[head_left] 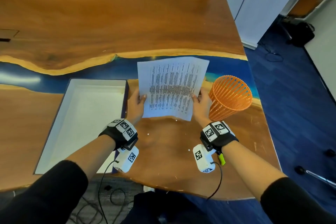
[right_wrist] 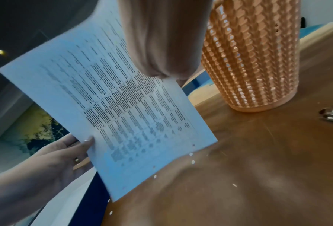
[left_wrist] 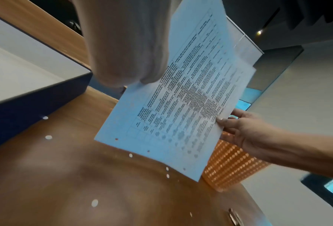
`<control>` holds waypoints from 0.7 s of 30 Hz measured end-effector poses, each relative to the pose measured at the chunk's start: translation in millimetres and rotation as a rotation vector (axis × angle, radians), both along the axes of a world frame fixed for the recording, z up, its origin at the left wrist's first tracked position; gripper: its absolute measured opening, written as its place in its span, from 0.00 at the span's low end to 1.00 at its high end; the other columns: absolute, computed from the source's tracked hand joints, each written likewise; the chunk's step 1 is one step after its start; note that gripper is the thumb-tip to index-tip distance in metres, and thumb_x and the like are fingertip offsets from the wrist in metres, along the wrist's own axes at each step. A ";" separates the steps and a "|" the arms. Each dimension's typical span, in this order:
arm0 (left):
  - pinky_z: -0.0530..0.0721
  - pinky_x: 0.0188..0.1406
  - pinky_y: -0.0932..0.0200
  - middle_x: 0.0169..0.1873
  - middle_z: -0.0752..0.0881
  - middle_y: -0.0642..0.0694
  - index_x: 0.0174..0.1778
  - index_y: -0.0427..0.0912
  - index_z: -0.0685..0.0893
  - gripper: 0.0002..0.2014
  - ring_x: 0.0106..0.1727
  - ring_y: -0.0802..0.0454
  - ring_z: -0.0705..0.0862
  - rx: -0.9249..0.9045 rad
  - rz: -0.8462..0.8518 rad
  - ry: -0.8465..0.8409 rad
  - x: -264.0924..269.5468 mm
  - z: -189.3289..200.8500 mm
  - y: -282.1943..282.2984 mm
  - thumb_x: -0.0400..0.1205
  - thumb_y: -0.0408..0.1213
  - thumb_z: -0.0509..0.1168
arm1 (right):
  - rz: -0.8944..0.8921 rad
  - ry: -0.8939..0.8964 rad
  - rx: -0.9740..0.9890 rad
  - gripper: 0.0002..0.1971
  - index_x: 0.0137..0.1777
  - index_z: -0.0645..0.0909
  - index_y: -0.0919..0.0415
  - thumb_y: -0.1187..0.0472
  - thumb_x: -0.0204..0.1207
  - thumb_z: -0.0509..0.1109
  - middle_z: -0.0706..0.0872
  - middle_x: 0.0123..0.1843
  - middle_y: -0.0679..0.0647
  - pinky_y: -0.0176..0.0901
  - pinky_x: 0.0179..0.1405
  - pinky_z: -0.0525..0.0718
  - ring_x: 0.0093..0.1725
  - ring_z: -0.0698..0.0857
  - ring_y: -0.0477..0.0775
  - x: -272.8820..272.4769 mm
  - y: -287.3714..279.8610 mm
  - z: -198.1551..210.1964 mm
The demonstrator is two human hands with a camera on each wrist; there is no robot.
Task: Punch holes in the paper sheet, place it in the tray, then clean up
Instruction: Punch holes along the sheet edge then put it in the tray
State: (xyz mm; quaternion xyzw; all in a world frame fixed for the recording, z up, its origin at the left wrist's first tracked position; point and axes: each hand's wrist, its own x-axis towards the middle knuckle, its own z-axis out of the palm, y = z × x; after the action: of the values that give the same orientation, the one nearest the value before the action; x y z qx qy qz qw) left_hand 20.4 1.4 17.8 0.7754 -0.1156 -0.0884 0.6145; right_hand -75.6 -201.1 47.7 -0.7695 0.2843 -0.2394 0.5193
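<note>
Holding the punched paper sheet (head_left: 171, 87) upright by its 2 side edges, left hand (head_left: 135, 104) and right hand (head_left: 202, 104) pinching it, tray (head_left: 60, 114) lying leftward, nearer the left hand.

Office: conference table (head_left: 127, 23), partition panels (head_left: 254, 5).

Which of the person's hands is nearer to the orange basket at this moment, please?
Right. The right hand grips the paper's right edge directly beside the orange basket; the left hand grips the paper's opposite edge, next to the tray.
</note>
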 end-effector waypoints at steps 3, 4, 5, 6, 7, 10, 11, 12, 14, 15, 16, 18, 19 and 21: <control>0.85 0.57 0.57 0.61 0.84 0.34 0.66 0.28 0.74 0.13 0.58 0.44 0.84 0.050 0.152 -0.040 11.0 16.4 15.2 0.86 0.29 0.60 | 0.025 -0.033 0.092 0.20 0.65 0.68 0.59 0.72 0.76 0.66 0.83 0.45 0.45 0.47 0.48 0.86 0.47 0.86 0.50 16.9 12.0 3.0; 0.84 0.54 0.60 0.59 0.84 0.36 0.66 0.28 0.74 0.14 0.56 0.44 0.83 0.073 0.205 -0.057 14.8 21.1 21.5 0.86 0.30 0.61 | 0.027 -0.036 0.114 0.21 0.63 0.67 0.56 0.72 0.75 0.68 0.81 0.43 0.45 0.46 0.46 0.85 0.45 0.85 0.50 22.3 18.4 4.5; 0.83 0.49 0.66 0.57 0.83 0.38 0.66 0.29 0.73 0.15 0.54 0.47 0.82 0.095 0.255 -0.069 19.0 24.9 31.2 0.85 0.30 0.62 | 0.036 -0.033 0.128 0.20 0.60 0.68 0.55 0.72 0.74 0.69 0.81 0.42 0.46 0.45 0.45 0.85 0.43 0.85 0.50 28.9 27.4 5.5; 0.81 0.45 0.69 0.55 0.82 0.41 0.67 0.30 0.73 0.15 0.53 0.49 0.81 0.120 0.295 -0.088 22.3 28.2 43.2 0.85 0.30 0.62 | 0.059 -0.025 0.138 0.18 0.56 0.70 0.55 0.72 0.73 0.70 0.81 0.42 0.46 0.45 0.44 0.85 0.42 0.84 0.50 34.6 38.2 7.0; 0.80 0.45 0.69 0.54 0.82 0.42 0.66 0.30 0.74 0.14 0.52 0.48 0.81 0.153 0.319 -0.112 26.4 28.9 57.1 0.85 0.30 0.62 | 0.102 -0.006 0.137 0.14 0.52 0.73 0.57 0.72 0.72 0.71 0.81 0.42 0.47 0.45 0.43 0.85 0.42 0.83 0.49 40.2 49.3 7.6; 0.80 0.55 0.52 0.52 0.86 0.34 0.55 0.28 0.83 0.08 0.55 0.38 0.84 0.339 0.383 -0.210 36.7 22.2 110.5 0.82 0.24 0.62 | 0.283 0.102 0.104 0.03 0.44 0.82 0.67 0.72 0.71 0.72 0.85 0.43 0.55 0.30 0.37 0.81 0.38 0.81 0.45 56.9 88.8 3.6; 0.80 0.58 0.49 0.52 0.86 0.32 0.52 0.28 0.85 0.08 0.56 0.36 0.84 0.410 0.405 -0.209 39.4 18.1 129.2 0.82 0.23 0.62 | 0.343 0.129 0.103 0.03 0.44 0.83 0.69 0.72 0.71 0.72 0.86 0.43 0.58 0.26 0.34 0.80 0.37 0.81 0.46 62.9 102.3 -0.6; 0.79 0.60 0.47 0.53 0.86 0.32 0.52 0.29 0.86 0.08 0.58 0.36 0.84 0.473 0.428 -0.181 40.9 14.4 146.8 0.82 0.23 0.61 | 0.404 0.151 0.117 0.03 0.44 0.84 0.70 0.72 0.71 0.72 0.87 0.43 0.60 0.24 0.30 0.80 0.36 0.82 0.47 67.9 115.7 -4.6; 0.80 0.61 0.45 0.55 0.85 0.32 0.53 0.29 0.86 0.10 0.59 0.36 0.84 0.575 0.480 -0.103 40.2 10.0 180.8 0.83 0.22 0.60 | 0.522 0.220 0.161 0.05 0.47 0.84 0.73 0.73 0.72 0.71 0.87 0.42 0.65 0.24 0.23 0.80 0.32 0.82 0.49 77.8 144.6 -14.3; 0.80 0.61 0.44 0.56 0.85 0.31 0.53 0.29 0.86 0.10 0.59 0.34 0.83 0.614 0.498 -0.077 38.8 8.4 195.1 0.83 0.22 0.59 | 0.573 0.255 0.175 0.05 0.48 0.84 0.73 0.74 0.73 0.70 0.87 0.43 0.68 0.26 0.21 0.81 0.29 0.83 0.48 82.2 157.8 -19.6; 0.79 0.61 0.43 0.57 0.84 0.30 0.53 0.28 0.86 0.11 0.60 0.33 0.83 0.646 0.508 -0.055 36.6 7.3 207.4 0.83 0.21 0.59 | 0.622 0.288 0.177 0.06 0.48 0.83 0.73 0.74 0.73 0.70 0.87 0.41 0.69 0.26 0.19 0.80 0.24 0.82 0.44 85.7 169.3 -24.2; 0.78 0.63 0.43 0.60 0.83 0.30 0.54 0.28 0.86 0.11 0.62 0.33 0.82 0.687 0.531 0.004 29.9 6.5 225.0 0.84 0.22 0.58 | 0.707 0.355 0.148 0.08 0.51 0.83 0.73 0.73 0.73 0.71 0.84 0.34 0.63 0.25 0.17 0.78 0.16 0.79 0.38 90.5 187.5 -31.0; 0.78 0.62 0.44 0.61 0.82 0.32 0.55 0.29 0.86 0.12 0.62 0.34 0.81 0.706 0.545 0.037 26.1 5.8 230.2 0.84 0.23 0.58 | 0.745 0.391 0.129 0.09 0.53 0.83 0.72 0.72 0.73 0.71 0.83 0.30 0.59 0.24 0.16 0.77 0.15 0.79 0.37 91.4 193.7 -32.1; 0.79 0.60 0.45 0.62 0.81 0.34 0.55 0.32 0.86 0.12 0.62 0.35 0.82 0.732 0.578 0.072 18.8 4.7 238.0 0.85 0.24 0.58 | 0.799 0.446 0.111 0.12 0.57 0.82 0.72 0.71 0.74 0.71 0.81 0.28 0.55 0.24 0.14 0.74 0.15 0.78 0.39 92.2 204.6 -34.3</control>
State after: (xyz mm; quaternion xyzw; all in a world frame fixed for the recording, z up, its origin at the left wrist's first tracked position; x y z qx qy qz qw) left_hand 39.2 239.4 22.5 0.9381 0.1654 0.0246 0.3035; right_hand 16.6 3.5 13.4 -0.8226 0.0824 0.1664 0.5375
